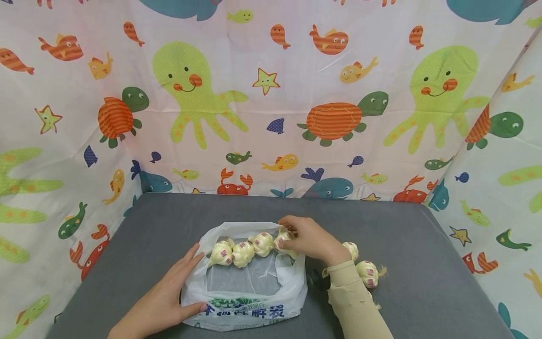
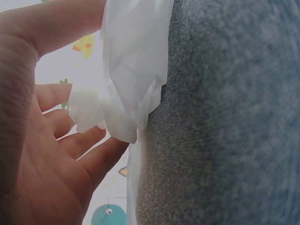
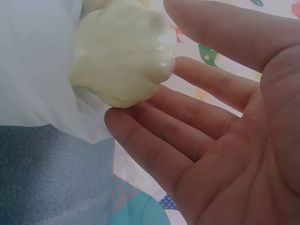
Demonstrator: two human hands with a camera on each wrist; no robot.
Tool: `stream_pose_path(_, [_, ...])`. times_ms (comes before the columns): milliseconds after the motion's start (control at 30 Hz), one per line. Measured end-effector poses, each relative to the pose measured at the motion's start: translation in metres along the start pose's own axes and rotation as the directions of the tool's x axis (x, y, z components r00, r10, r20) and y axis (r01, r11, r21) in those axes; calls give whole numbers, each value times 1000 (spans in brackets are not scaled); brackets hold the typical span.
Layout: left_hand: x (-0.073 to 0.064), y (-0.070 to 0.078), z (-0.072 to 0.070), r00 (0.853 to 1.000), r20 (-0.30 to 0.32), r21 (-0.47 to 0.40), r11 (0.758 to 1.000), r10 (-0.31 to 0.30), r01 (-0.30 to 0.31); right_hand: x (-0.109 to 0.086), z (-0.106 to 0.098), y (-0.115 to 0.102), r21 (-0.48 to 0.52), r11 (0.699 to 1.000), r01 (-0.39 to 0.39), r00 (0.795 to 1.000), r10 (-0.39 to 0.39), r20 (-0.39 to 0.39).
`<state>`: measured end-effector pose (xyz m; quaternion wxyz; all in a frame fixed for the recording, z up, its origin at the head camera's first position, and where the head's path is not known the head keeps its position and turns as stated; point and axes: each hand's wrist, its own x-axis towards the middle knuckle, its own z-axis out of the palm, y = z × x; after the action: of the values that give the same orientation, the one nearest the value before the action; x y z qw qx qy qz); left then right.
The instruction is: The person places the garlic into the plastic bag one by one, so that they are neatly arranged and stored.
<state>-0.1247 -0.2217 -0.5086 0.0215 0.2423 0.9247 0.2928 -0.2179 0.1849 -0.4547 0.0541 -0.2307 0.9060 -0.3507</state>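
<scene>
A white plastic bag [image 1: 241, 321] with blue and green print lies on the grey table, its mouth spread wide. Across the opening, a row of garlic bulbs [image 1: 243, 254] sits toward the far side. My right hand [image 1: 311, 239] holds the rightmost bulb [image 3: 124, 56] of that row at the bag's far right rim, fingers under it and thumb beside it. Along the bag's left side, my left hand [image 1: 171, 289] rests with fingers spread against the plastic [image 2: 136, 61] and the thumb at the front. Part of the right-hand bulb is hidden by the fingers.
More garlic bulbs [image 1: 367, 274] lie on the table right of the bag, partly behind the right forearm [image 1: 353, 299]. A dark object [image 1: 319, 281] shows beside the right wrist. Curtains [image 1: 262, 108] with sea animals stand behind the table [image 1: 427, 263] and at both sides.
</scene>
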Motion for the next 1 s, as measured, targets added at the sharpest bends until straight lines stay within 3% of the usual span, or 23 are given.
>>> stream_pose_path(533, [-3, -6, 0, 1000, -13, -3, 1000, 6, -6, -4, -8, -4, 34, 999, -12, 1000, 12, -9])
stream_pose_path(1000, [-3, -8, -1, 1000, -15, -5, 1000, -11, 11, -12, -32, -11, -3, 1000, 7, 999, -7, -38])
